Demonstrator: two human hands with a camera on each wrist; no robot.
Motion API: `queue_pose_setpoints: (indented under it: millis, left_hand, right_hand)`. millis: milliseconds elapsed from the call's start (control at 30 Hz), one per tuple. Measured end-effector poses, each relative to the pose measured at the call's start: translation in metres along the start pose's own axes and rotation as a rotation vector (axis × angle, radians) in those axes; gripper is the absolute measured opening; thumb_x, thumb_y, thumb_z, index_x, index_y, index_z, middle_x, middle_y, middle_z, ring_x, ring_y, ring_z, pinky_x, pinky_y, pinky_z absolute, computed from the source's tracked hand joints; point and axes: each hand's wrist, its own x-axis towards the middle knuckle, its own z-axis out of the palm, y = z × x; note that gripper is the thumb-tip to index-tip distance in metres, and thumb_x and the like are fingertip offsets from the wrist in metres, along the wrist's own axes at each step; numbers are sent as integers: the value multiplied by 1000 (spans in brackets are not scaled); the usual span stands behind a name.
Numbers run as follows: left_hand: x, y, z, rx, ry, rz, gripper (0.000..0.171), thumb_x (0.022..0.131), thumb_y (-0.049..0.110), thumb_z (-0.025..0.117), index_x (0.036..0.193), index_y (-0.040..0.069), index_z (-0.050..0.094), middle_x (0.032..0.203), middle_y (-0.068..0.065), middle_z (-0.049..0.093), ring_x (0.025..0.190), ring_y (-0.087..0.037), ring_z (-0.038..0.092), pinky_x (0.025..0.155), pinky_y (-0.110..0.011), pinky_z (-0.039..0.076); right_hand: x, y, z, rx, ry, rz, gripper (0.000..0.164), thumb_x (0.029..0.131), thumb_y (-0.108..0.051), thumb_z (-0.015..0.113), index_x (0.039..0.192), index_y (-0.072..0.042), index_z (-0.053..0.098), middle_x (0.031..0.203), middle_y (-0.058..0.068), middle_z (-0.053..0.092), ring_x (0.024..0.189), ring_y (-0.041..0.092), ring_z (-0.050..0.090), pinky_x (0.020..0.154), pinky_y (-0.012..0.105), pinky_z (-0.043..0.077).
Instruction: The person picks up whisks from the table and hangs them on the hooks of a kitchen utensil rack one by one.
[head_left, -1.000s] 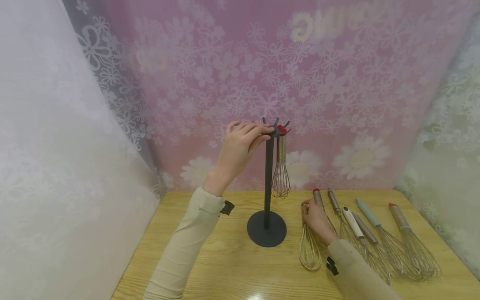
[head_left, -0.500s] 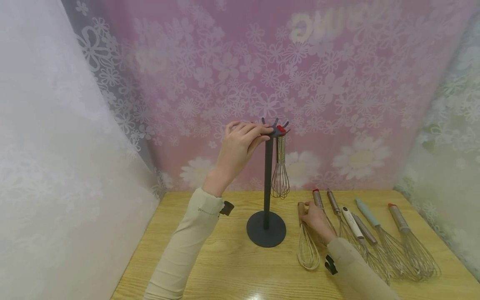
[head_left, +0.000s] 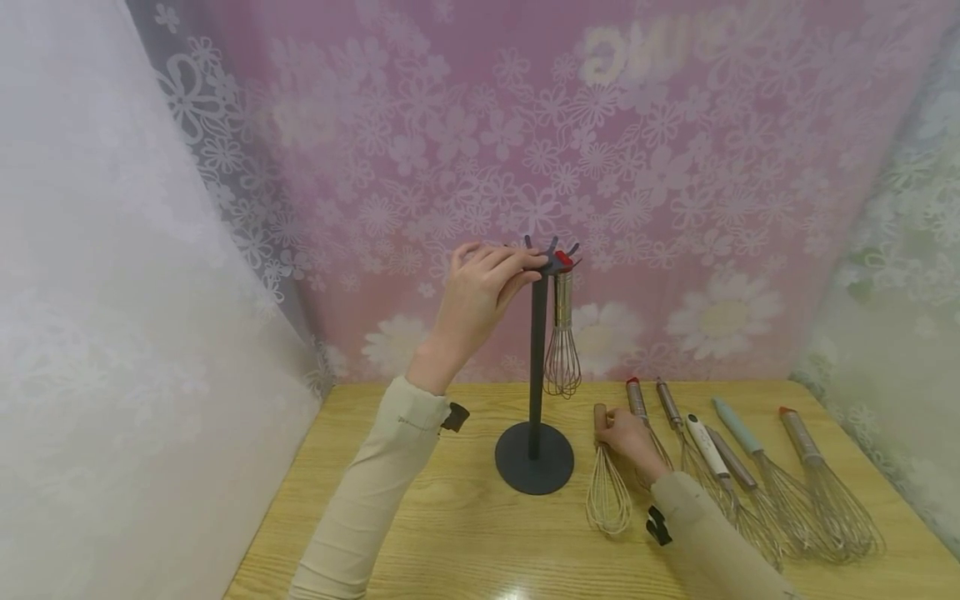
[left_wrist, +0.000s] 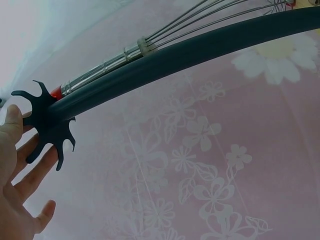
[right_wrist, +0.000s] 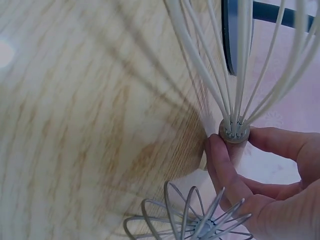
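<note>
Pinching the wooden whisk handle (head_left: pixel 600 412) in the right hand (head_left: pixel 628 437), likely for control; gripping the stand (head_left: pixel 537 358) by its top in the left hand (head_left: pixel 482 287), probably against tipping.

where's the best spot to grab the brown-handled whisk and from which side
Probably low on its brown handle, next to the wires, coming from the right and pinching opposite sides, as the right hand does. The handle is slim and solid, while the wires spread outward; a low grip leaves the handle's far end uncovered.
</note>
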Motion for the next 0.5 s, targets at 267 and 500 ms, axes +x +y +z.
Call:
queue_pose_setpoints:
  millis: [267, 500]
  left_hand:
    - [0, 0, 0, 10, 1, 2, 23, 99, 28, 64, 116, 20, 76, 119, 2, 74, 103, -13, 69, 109, -51, 37]
    - [-2, 3, 5, 71, 10, -3, 23, 99, 29, 66, 118, 20, 75, 117, 2, 73, 104, -16, 68, 108, -51, 38]
  right_hand:
    - [-3, -3, -2, 93, 6, -23, 54, 92, -5, 63, 138, 19, 47, 118, 35, 64, 109, 47, 63, 88, 50, 54]
    - [-7, -12, -7, 221, 23, 9, 57, 97, -5, 62, 146, 14, 40, 125, 35, 60, 105, 42, 66, 77, 40, 60]
